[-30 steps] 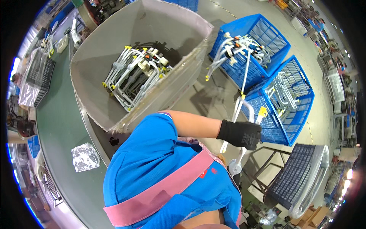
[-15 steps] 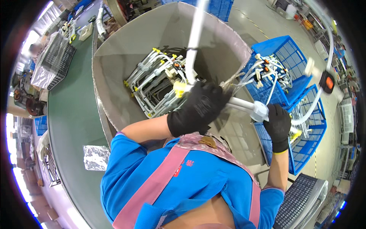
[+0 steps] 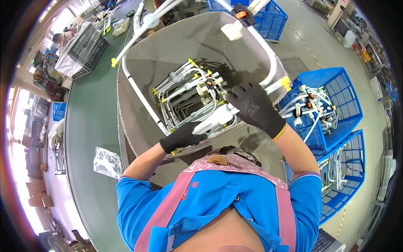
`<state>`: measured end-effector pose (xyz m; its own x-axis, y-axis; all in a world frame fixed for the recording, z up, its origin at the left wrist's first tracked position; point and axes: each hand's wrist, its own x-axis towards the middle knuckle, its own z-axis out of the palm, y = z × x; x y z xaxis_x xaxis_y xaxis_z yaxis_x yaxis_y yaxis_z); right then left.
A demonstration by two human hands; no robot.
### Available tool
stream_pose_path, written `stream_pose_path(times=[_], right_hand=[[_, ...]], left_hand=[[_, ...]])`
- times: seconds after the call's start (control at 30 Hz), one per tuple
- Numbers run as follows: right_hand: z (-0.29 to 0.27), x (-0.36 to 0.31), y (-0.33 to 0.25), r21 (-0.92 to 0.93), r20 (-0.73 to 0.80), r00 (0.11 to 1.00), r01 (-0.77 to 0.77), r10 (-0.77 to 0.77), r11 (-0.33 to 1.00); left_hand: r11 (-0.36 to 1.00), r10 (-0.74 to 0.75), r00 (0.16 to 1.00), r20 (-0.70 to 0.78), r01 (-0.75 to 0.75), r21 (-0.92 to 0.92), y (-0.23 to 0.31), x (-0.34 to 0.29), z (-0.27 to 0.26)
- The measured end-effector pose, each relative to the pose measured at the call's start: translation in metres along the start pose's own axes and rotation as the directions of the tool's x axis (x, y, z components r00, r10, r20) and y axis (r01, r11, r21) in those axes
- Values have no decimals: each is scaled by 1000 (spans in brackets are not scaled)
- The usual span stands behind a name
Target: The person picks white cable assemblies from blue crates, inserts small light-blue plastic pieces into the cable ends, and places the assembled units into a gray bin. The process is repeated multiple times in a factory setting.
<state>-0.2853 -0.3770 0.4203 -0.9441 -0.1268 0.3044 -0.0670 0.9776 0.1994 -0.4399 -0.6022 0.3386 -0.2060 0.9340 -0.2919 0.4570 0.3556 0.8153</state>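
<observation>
The black-gloved left hand (image 3: 184,136) and right hand (image 3: 254,105) have their fingers curled around a glossy white bent-tube frame (image 3: 216,119), its thick bar running between them. Yellow plastic end caps (image 3: 286,83) tip it, one just beside the right fingers; a black clip with an orange button (image 3: 244,14) sits beyond those fingers, over a large grey open-topped box (image 3: 168,50).

Before me, the frame (image 3: 214,119) I hold spans the bin (image 3: 184,42), above the stacked frames (image 3: 187,88) within; to my left, a worktop (image 3: 90,117) bearing a sheet (image 3: 107,163); to my right, two crates (image 3: 346,90) holding tubing (image 3: 312,103)
</observation>
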Motion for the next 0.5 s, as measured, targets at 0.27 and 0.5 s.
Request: stream_pose_path(times=[0.27, 0.5], right_hand=[[-117, -73, 18, 633, -448, 888, 231, 107, 739], [-175, -63, 13, 700, -690, 712, 607, 134, 377]], left_hand=[[911, -332, 943, 3, 321, -258, -24, 32, -1], [914, -316, 949, -6, 303, -269, -85, 70, -2]])
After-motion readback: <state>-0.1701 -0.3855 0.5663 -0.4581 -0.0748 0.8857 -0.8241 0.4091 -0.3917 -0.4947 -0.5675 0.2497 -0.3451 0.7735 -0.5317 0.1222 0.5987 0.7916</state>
